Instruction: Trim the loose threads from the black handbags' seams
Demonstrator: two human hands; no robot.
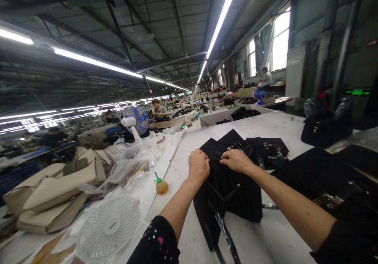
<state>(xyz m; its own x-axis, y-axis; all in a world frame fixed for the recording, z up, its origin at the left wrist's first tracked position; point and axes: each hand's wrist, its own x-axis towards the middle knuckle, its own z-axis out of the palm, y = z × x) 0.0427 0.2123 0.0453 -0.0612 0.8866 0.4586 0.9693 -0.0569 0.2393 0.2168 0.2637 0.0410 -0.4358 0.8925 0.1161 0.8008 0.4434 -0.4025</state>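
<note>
Black sleeves frame the near edge: the left sleeve (156, 242), dotted with white and pink, and the right sleeve (347, 236). Between them, a plastic-wrapped handle (226, 232) hangs toward the camera, below the fingers. It belongs to the black handbag (243, 195), which lies on the white worktable (277, 122) directly under both hands. The left hand (199, 164) is curled, thumb and forefinger closed on one end of a narrow black strip (214, 158); the right hand (236, 160) pinches the other end, fingertips together. Whether this strip is the bag's own edge or a separate piece, I cannot tell. Just beyond the right fingers are more black bag pieces (276, 145) with clear wrapping; farther right of them stands a black bag with gold-coloured hardware (326, 128). Left of the left fingers, a green-topped squeeze bottle (162, 186) holds amber liquid. Farther left and nearer lies a white fan grille (110, 227), with beige bags (63, 185) beyond it. Past the fingers, to the left, stands a blue-bladed fan (139, 120).
</note>
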